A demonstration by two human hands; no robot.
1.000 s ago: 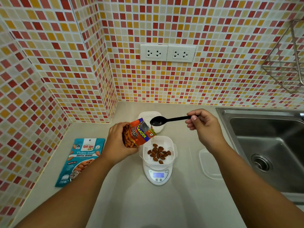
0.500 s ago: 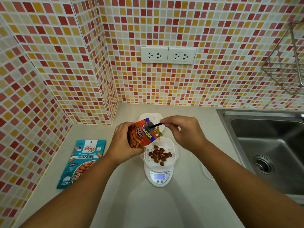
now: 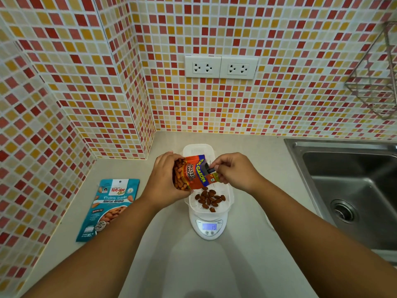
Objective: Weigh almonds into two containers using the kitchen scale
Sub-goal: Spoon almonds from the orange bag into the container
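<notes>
From the head camera, the left hand (image 3: 165, 181) grips an orange bag (image 3: 193, 173) of almonds, tipped over a white basket (image 3: 227, 201). The right hand (image 3: 234, 171) pinches a black spoon (image 3: 208, 167) that is poked into the bag's open top. A small pile of almonds (image 3: 209, 200) lies in the basket, which sits on a white scale (image 3: 209, 230). Its screen shows 19. A second white basket (image 3: 198, 149) stands just behind. A blue bag (image 3: 109, 208) lies flat on the counter (image 3: 193, 272) to the left.
</notes>
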